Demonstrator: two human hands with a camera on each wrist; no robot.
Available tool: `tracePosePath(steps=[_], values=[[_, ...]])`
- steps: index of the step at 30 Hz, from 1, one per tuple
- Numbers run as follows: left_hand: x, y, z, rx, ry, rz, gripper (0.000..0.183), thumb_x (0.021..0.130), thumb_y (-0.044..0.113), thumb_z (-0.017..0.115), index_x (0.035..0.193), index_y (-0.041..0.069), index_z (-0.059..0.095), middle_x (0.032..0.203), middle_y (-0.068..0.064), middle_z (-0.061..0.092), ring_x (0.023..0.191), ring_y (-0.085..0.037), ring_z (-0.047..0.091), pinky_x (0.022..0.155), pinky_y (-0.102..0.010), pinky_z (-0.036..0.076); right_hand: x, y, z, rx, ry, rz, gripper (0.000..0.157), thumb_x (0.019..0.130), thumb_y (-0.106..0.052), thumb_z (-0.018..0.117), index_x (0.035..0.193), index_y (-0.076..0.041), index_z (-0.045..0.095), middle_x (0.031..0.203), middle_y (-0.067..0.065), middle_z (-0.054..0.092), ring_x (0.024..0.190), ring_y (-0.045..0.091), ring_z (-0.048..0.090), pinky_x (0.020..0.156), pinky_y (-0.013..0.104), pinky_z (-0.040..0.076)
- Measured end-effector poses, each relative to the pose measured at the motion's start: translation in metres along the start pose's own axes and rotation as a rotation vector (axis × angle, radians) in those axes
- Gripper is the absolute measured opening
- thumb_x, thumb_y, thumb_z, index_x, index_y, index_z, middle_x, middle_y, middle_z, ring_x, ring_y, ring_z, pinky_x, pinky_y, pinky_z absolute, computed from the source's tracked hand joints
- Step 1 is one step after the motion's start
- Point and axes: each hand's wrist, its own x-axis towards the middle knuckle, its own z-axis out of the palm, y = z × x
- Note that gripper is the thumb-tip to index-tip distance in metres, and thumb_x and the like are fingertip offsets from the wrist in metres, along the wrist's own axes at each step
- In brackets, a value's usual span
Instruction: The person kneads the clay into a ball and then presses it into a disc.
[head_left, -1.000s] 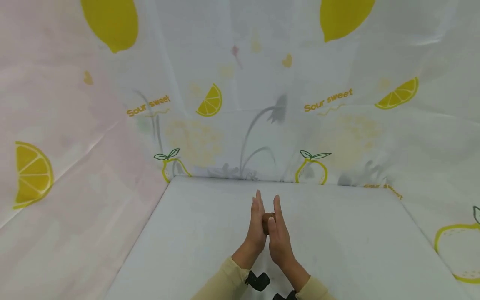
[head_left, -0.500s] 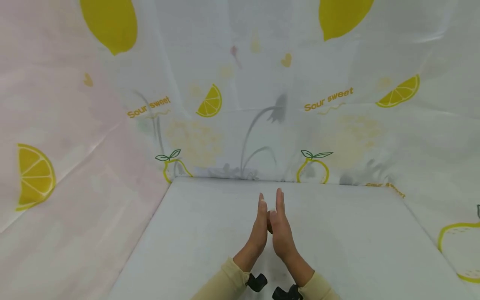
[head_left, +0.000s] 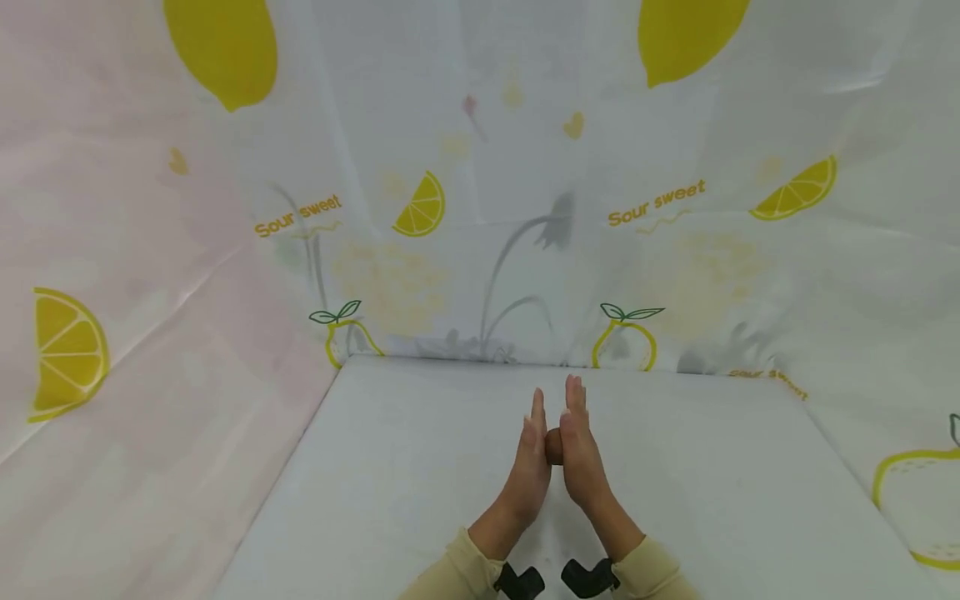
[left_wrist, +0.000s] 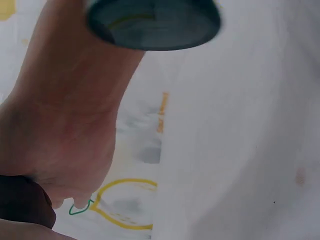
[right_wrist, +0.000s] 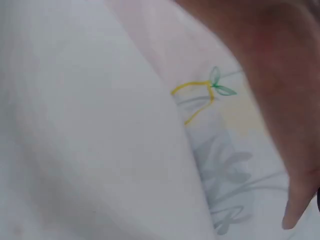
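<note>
Between the two palms sits a small rounded brown lump (head_left: 554,447), its material not clear; in the left wrist view the lump (left_wrist: 25,202) looks almost black. My left hand (head_left: 531,467) presses it from the left with straight fingers pointing up and away. Opposite, my right hand (head_left: 584,458) lies flat against its other side, fingers also straight. Both hands are above the white table, and a gap shows between the heels of the palms. The right wrist view catches mainly a forearm and one fingertip, with the lump almost wholly out of frame.
A white tabletop (head_left: 390,467) spreads under the hands. Behind it hangs a pale sheet (head_left: 510,167) printed with lemons and lettering, which also covers both sides. Dark wrist cameras stick out inward from the two sleeves, the left camera (head_left: 521,582) close to the right camera (head_left: 589,577).
Both hands have shifted to the right with the lump between them. They slide back and forth against each other, and the lump shows differently between the palms.
</note>
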Motion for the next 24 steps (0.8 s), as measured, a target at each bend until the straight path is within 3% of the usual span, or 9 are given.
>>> tracePosePath(steps=[2,8,10,14,17,20,21,23,24], values=[[0.001,0.000,-0.002,-0.032,0.023,-0.005,0.075,0.104,0.064,0.002,0.162,0.020,-0.017,0.167,0.001,-0.023,0.151,-0.020,-0.025,0.119,-0.057,-0.013,-0.005,0.003,0.004,-0.026,-0.004,-0.028,0.054,0.113,-0.025,0.022,0.165,-0.014,0.012,0.171,0.006,0.000,0.156,0.027,-0.004,0.121,0.057,0.003],[0.003,0.001,-0.007,-0.059,0.124,-0.018,0.075,0.103,0.064,0.005,0.163,0.022,-0.014,0.168,-0.001,-0.021,0.154,-0.023,-0.014,0.121,-0.059,-0.005,-0.020,0.004,0.016,-0.080,-0.015,-0.089,0.055,0.112,-0.016,0.031,0.164,-0.011,0.014,0.171,0.003,0.006,0.156,0.027,0.003,0.118,0.015,0.004],[0.005,0.002,-0.007,-0.052,0.174,-0.022,0.076,0.103,0.065,0.008,0.163,0.022,-0.012,0.168,-0.001,-0.020,0.154,-0.025,-0.014,0.121,-0.059,-0.005,-0.026,0.002,0.020,-0.092,-0.010,-0.121,0.056,0.111,-0.013,0.035,0.164,-0.009,0.014,0.170,0.006,0.007,0.156,0.025,0.005,0.115,0.010,0.005],[0.008,0.003,-0.009,0.003,0.285,-0.057,0.078,0.104,0.067,0.015,0.165,0.021,-0.002,0.170,-0.002,-0.011,0.155,-0.025,-0.013,0.120,-0.060,-0.005,-0.033,-0.007,0.024,-0.078,0.005,-0.201,0.059,0.108,-0.007,0.037,0.163,-0.006,0.015,0.170,0.010,0.007,0.156,0.020,0.003,0.116,0.011,0.006],[0.009,0.001,-0.011,0.033,0.357,-0.101,0.081,0.103,0.069,0.021,0.165,0.020,0.004,0.171,-0.003,-0.004,0.155,-0.028,-0.005,0.121,-0.061,-0.001,-0.035,-0.015,0.024,-0.043,-0.012,-0.258,0.060,0.106,-0.004,0.036,0.163,-0.005,0.015,0.170,0.011,0.006,0.156,0.019,0.000,0.118,0.014,0.006],[0.008,-0.001,-0.012,0.061,0.385,-0.132,0.080,0.104,0.068,0.022,0.165,0.019,0.006,0.171,-0.006,0.000,0.154,-0.032,0.008,0.121,-0.061,0.005,-0.035,-0.023,0.023,-0.010,-0.034,-0.266,0.061,0.106,-0.005,0.035,0.163,-0.005,0.012,0.170,0.010,0.006,0.156,0.021,0.000,0.118,0.014,0.004],[0.008,-0.002,-0.013,0.081,0.380,-0.138,0.080,0.104,0.068,0.021,0.165,0.019,0.006,0.170,-0.010,0.011,0.150,-0.035,0.025,0.119,-0.059,0.018,-0.034,-0.025,0.023,0.001,-0.037,-0.258,0.061,0.106,-0.006,0.034,0.163,-0.005,0.012,0.170,0.010,0.006,0.156,0.023,0.000,0.119,0.016,0.003],[0.006,-0.004,-0.012,0.116,0.359,-0.147,0.079,0.104,0.068,0.018,0.165,0.020,0.007,0.153,-0.019,0.040,0.131,-0.036,0.046,0.113,-0.053,0.027,-0.032,-0.029,0.021,0.014,-0.035,-0.208,0.060,0.108,-0.011,0.031,0.164,-0.008,0.009,0.171,0.007,0.005,0.156,0.027,-0.001,0.122,0.023,0.003],[0.005,-0.005,-0.011,0.130,0.340,-0.146,0.078,0.104,0.067,0.017,0.165,0.020,0.007,0.153,-0.018,0.041,0.131,-0.032,0.045,0.113,-0.052,0.027,-0.029,-0.030,0.020,0.022,-0.034,-0.174,0.060,0.109,-0.014,0.030,0.164,-0.011,0.008,0.171,0.005,0.003,0.156,0.028,-0.002,0.123,0.030,0.002]])
